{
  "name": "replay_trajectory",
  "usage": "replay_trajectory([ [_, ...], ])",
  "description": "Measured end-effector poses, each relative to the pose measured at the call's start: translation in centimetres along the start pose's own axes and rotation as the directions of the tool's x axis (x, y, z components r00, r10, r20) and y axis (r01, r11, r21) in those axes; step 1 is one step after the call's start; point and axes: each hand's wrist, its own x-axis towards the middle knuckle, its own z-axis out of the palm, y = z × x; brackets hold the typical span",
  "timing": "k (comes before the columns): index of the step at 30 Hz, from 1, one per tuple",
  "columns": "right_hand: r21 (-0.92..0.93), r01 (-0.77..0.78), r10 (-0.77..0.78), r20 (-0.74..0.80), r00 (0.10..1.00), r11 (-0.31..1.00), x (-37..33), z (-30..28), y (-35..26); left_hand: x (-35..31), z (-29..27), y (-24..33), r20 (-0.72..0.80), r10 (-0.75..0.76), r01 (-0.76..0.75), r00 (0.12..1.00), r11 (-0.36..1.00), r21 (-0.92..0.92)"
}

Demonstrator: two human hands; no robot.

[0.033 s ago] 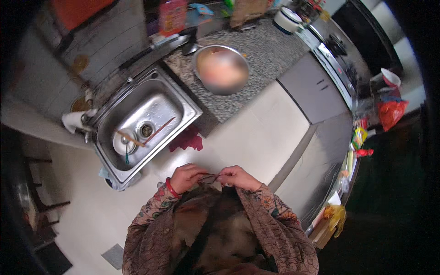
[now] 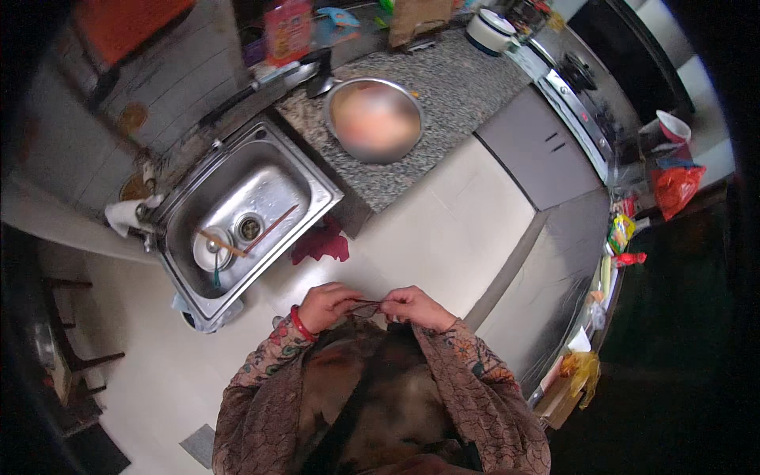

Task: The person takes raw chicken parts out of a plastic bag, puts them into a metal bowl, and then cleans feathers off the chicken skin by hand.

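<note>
In front of my body, my left hand (image 2: 326,307) and my right hand (image 2: 413,307) are held close together. Between them, pinched in the fingers of both, is a thin dark strip (image 2: 366,309) whose kind I cannot make out. A red bangle (image 2: 300,324) circles my left wrist. The patterned sleeves (image 2: 279,350) and brown quilted garment (image 2: 265,408) cover my arms. Ahead and to the left lies a steel sink (image 2: 331,192). Inside it are a small round lid-like piece (image 2: 208,255) and two thin sticks (image 2: 273,228).
On the granite counter (image 2: 455,95) stands a steel bowl (image 2: 332,131) with blurred contents. A white pot (image 2: 489,33) is further back near the stove (image 2: 574,99). Beneath the sink's edge hangs a dark red cloth (image 2: 321,244). Bags and packets (image 2: 621,233) line the right side; a wooden stool (image 2: 83,360) stands left.
The room has shifted slightly leftward in view. Both hands still pinch the dark strip, which shows a little wider between them.
</note>
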Motion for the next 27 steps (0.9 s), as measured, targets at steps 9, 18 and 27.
replay_trajectory([
  [9,0.633,0.277,-0.232,-0.155,0.96,0.723,-5.6,-10.4,4.4,9.4,5.9,0.9,0.191,-0.369,0.394,0.91,0.623,-0.676],
  [18,0.533,0.603,-0.5,-0.343,0.795,0.593,-1.6,-19.0,-3.1,19.2,2.9,0.5,-0.071,-0.33,-0.029,0.941,0.131,-0.991],
  [27,0.328,0.888,-0.794,-0.418,0.443,0.322,-1.9,-24.8,-18.9,30.7,-3.6,8.8,-0.335,-0.091,-0.323,0.938,0.121,-0.939],
])
